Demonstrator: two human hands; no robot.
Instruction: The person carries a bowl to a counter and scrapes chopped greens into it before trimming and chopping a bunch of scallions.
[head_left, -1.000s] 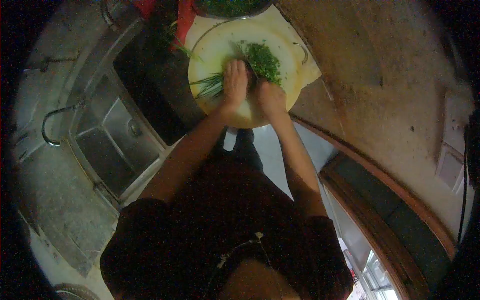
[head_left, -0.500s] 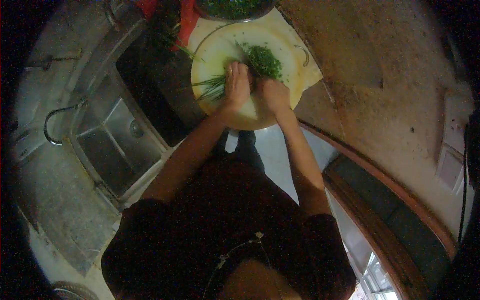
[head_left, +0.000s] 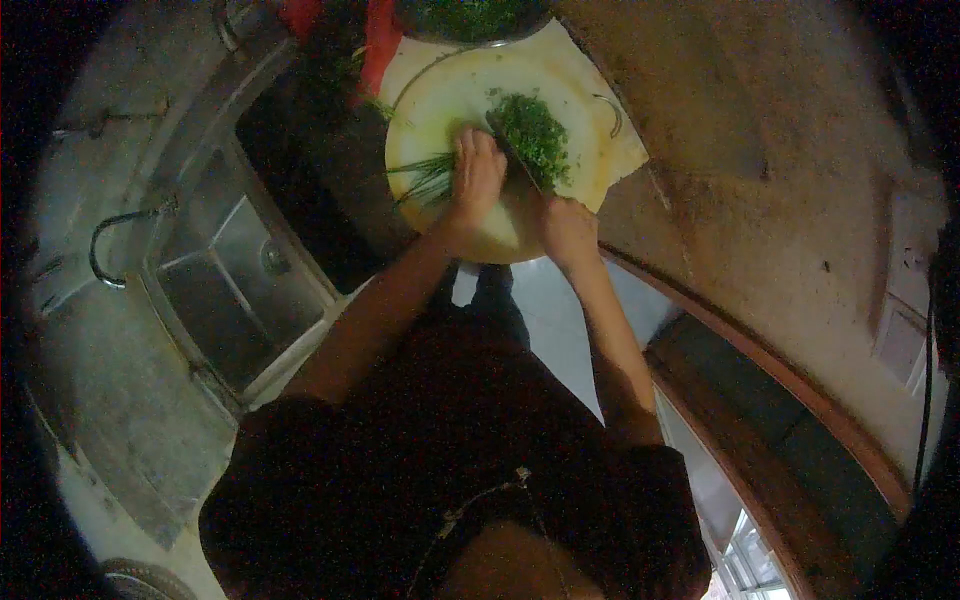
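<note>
On a round pale cutting board (head_left: 430, 95), my left hand (head_left: 478, 180) presses down with its fingers bent over a bunch of long thin green stalks (head_left: 424, 178), which look like chives. Their uncut ends stick out to the left. My right hand (head_left: 570, 230) grips a knife (head_left: 518, 158) at the board's near right side. The dark blade slants up and leftward, close by the left fingertips. Just right of the blade lies a heap of finely chopped greens (head_left: 538, 132). The knife's handle is hidden within my right hand.
Beyond the board stands a bowl (head_left: 490, 43) of chopped greens. Something red (head_left: 377, 50) lies to its left, near loose stalks. A metal sink (head_left: 222, 290) with a curved tap (head_left: 95, 250) is at left; a brown worktop (head_left: 720, 160) extends right.
My right hand has drawn toward my body and slightly right, pulling the knife back with it. My left hand stays on the stalks.
</note>
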